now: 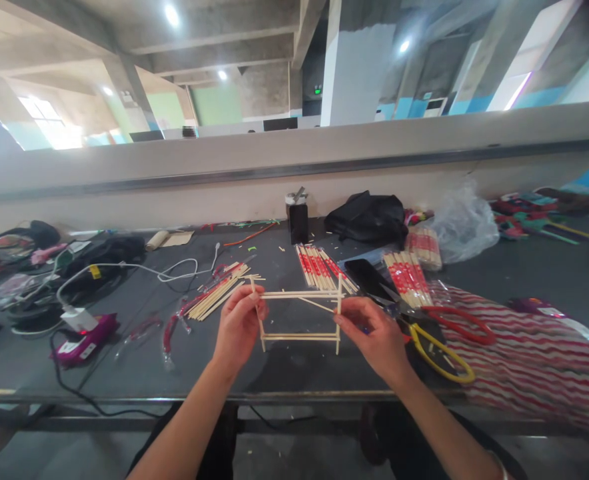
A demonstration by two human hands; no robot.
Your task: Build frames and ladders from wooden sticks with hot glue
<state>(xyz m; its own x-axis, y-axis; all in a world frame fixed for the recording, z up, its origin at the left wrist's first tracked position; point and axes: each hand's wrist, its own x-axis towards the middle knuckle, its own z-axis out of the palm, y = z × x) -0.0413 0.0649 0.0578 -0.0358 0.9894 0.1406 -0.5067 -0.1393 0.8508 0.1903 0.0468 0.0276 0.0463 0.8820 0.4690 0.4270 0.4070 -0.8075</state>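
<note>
Between my two hands is a small frame of wooden chopsticks [302,337], with upright sticks at both sides and crossing sticks at top and bottom. My left hand [240,325] pinches its left side near the top. My right hand [372,333] grips the right upright with thumb and fingers. A thin stick slants inside the frame below the top bars. Left of the frame lies a pile of loose chopsticks [215,298]. Just right of my right hand are scissors with one red and one yellow handle [442,355].
Red-wrapped chopstick packs [319,268] lie behind the frame, with more packs [408,279] to the right beside a dark phone [369,280]. A striped cloth [524,353] covers the right front. A purple power strip [87,341] with a white cable sits left. A black container [297,221] stands at the back.
</note>
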